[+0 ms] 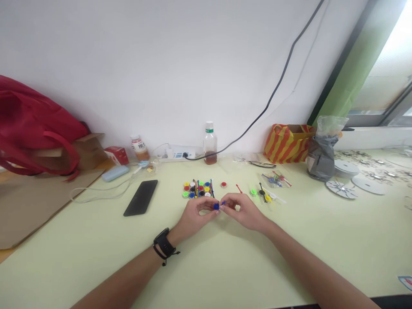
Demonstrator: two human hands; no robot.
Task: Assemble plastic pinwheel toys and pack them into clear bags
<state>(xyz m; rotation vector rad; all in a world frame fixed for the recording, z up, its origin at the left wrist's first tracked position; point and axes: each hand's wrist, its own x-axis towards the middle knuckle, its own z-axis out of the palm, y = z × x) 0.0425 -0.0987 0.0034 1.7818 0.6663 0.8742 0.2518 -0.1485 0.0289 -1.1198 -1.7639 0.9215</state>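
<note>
My left hand (197, 213) is closed, its thumb and fingers pinching a small round blue plastic spinner base (216, 206). Against it, my right hand (242, 210) pinches a thin blue piece (222, 203), mostly hidden by the fingertips; it looks like a spinner arrow. Both hands meet just above the table. Right behind them are several round coloured spinner bases (186, 188) in rows, some with plastic arrows lying across. A red base (223, 185) and a red arrow (238, 188) lie apart. Farther right are a green base (253, 192) and a black arrow (262, 192).
A black phone (140, 198) lies left. Behind stand a bottle (210, 148), a striped bag (286, 143) and a grey bag (322, 159). A bag of arrows (276, 179) and white discs (341, 189) lie right. A black cable (273, 94) hangs down the wall.
</note>
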